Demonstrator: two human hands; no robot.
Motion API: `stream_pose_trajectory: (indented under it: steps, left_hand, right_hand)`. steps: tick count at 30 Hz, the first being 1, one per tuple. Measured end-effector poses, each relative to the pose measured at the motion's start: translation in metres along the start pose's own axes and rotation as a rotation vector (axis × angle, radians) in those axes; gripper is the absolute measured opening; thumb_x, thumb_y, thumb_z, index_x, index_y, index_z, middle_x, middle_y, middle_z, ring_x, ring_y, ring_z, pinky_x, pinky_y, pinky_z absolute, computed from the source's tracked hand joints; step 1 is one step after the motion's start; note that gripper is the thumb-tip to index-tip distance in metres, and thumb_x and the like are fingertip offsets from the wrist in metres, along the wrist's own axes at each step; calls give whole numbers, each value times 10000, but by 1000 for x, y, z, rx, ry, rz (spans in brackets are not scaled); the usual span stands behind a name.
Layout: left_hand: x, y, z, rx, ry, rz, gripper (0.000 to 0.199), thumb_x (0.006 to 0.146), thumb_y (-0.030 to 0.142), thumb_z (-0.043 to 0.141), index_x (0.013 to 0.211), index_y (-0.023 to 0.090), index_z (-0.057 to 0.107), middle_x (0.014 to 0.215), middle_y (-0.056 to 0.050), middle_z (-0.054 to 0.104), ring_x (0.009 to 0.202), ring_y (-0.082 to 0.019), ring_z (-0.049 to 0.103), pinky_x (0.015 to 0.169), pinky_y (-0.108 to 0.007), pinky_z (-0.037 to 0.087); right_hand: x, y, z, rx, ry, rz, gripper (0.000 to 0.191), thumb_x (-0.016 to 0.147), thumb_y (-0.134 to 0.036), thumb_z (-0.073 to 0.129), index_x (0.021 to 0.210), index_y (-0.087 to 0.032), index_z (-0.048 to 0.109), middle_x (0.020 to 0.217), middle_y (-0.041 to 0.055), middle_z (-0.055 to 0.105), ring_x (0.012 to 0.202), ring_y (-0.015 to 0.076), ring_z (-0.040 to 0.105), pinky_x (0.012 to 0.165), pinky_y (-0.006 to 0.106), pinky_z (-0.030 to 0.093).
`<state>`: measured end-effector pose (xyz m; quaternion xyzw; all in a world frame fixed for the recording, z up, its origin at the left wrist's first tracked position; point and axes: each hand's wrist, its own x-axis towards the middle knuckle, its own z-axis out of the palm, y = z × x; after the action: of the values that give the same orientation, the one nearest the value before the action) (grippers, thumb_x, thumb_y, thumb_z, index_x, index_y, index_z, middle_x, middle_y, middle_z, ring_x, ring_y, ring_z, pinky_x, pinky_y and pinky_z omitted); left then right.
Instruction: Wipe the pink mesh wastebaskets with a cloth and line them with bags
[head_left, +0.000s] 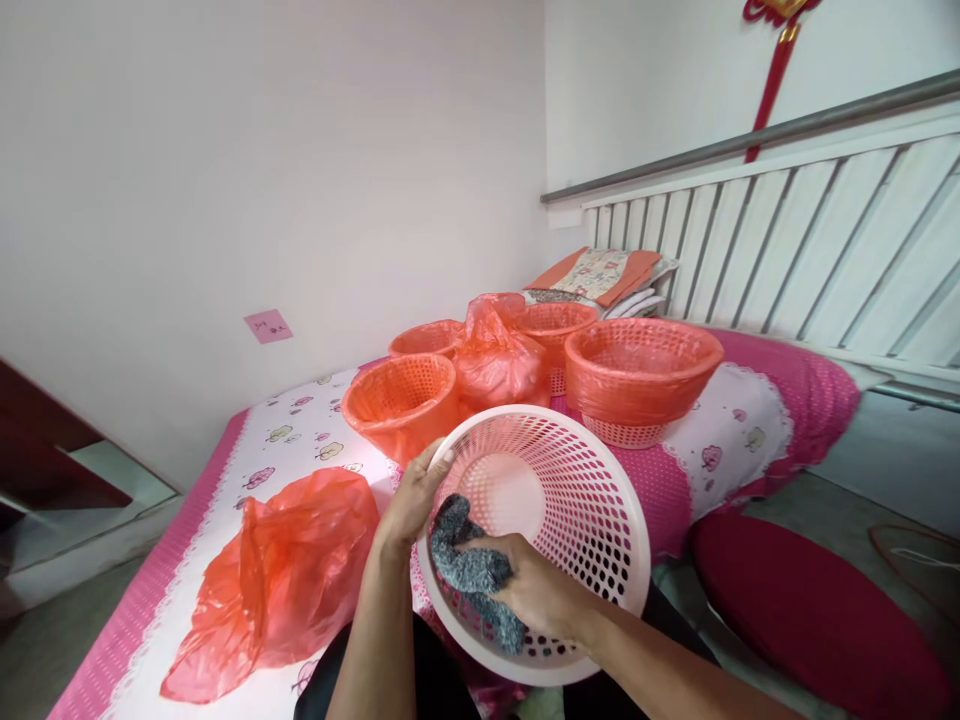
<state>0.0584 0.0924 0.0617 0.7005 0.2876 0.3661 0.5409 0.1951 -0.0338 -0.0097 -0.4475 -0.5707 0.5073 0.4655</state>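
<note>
A white perforated plastic basket [577,470] is tilted in front of me, its mouth facing me. My left hand [416,490] grips its rim on the left, thumb over the edge. Inside the basket, my right hand [529,580] is closed on a dark grey cloth [469,560], which lies against the lower left wall. Left of the basket, a crumpled red plastic bag [292,570] rests on the bed cover.
Beyond stand baskets lined with red bags: one at left [405,395], one at right [641,370], others behind. A bulging red bag [499,355] sits among them on the patterned bed cover [262,440]. A dark red round stool [810,610] is at right.
</note>
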Motion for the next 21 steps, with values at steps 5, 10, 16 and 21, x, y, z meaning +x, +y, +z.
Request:
stream_pose_trajectory:
  steps: [5, 10, 16, 21]
  left_hand:
    - [0, -1, 0, -58, -21, -17, 452, 955, 496, 660, 1324, 242, 716, 1415, -66, 724, 1344, -312, 620, 1186, -453, 418]
    - [-2, 2, 1, -52, -24, -28, 447, 953, 492, 666, 1317, 238, 719, 1393, -72, 736, 1309, -310, 641, 1159, -447, 441]
    - [-3, 3, 0, -11, -32, -26, 466, 950, 524, 657, 1313, 239, 722, 1389, -72, 737, 1296, -314, 646, 1147, -447, 453]
    - [-2, 1, 0, 25, -44, -21, 463, 956, 529, 644, 1318, 249, 718, 1377, -66, 742, 1287, -322, 648, 1140, -458, 453]
  right_hand:
    - [-14, -20, 7, 98, -22, -173, 325, 773, -75, 551, 901, -208, 819, 997, 43, 768, 993, 210, 698, 1014, 355, 508]
    - [-27, -34, 3, 76, -98, -210, 161, 814, -112, 650, 790, -204, 780, 1045, 45, 733, 1009, 209, 671, 932, 306, 515]
    - [-44, -38, -17, -245, -296, -136, 222, 755, -19, 593, 762, -203, 716, 982, 20, 729, 907, 174, 690, 804, 244, 481]
    - [-46, -43, -39, -576, -371, 44, 201, 700, -15, 605, 661, -204, 662, 734, -3, 708, 729, 171, 667, 660, 241, 410]
